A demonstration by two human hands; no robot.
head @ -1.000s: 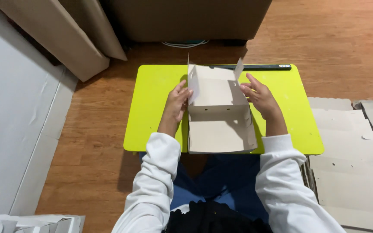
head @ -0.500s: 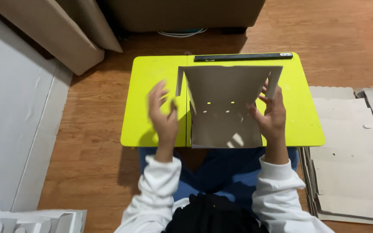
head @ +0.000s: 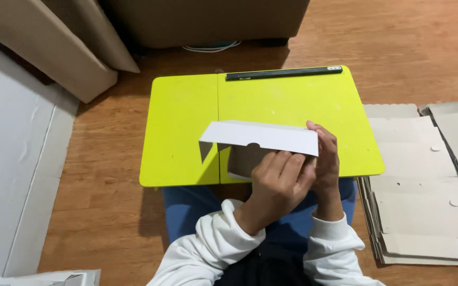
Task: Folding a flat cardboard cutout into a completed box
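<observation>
A partly folded white cardboard box [head: 261, 136] is held up over the near edge of the lime-green lap table [head: 186, 122], its long white panel facing up and its brown inside toward me. My left hand [head: 276, 182] grips the box from below near its right part, fingers curled over the edge. My right hand [head: 325, 159] holds the box's right end, fingers upright against it. A small side flap hangs down at the box's left end.
A black slot strip [head: 284, 73] runs along the table's far edge. Stacks of flat cardboard blanks [head: 425, 180] lie on the wooden floor to the right. Big brown cartons [head: 202, 21] stand behind the table, a white wall [head: 6, 159] at left.
The box has been turned over and lowered from standing upright to lying flat. My left hand has moved right, from open beside the box to gripping it next to my right hand.
</observation>
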